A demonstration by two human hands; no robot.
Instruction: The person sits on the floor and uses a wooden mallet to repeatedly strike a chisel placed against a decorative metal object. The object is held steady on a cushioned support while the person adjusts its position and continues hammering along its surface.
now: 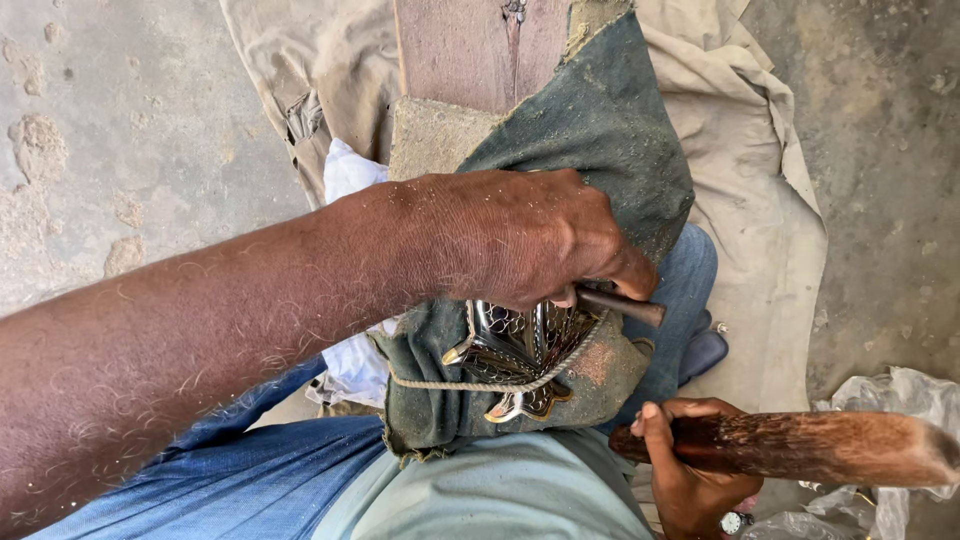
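Two closed grips: left hand [520, 240] around punch [620, 304] above metal piece [515, 355], right hand [690, 465] around mallet [800, 447].

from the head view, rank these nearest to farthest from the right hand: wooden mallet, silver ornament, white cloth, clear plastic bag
Measured from the right hand, low in the head view:
1. Wooden mallet: gripped in that hand, its head pointing right.
2. Silver ornament: up and left, tied with cord on the green cloth.
3. Clear plastic bag: far right edge.
4. White cloth: upper left, beyond the left forearm.
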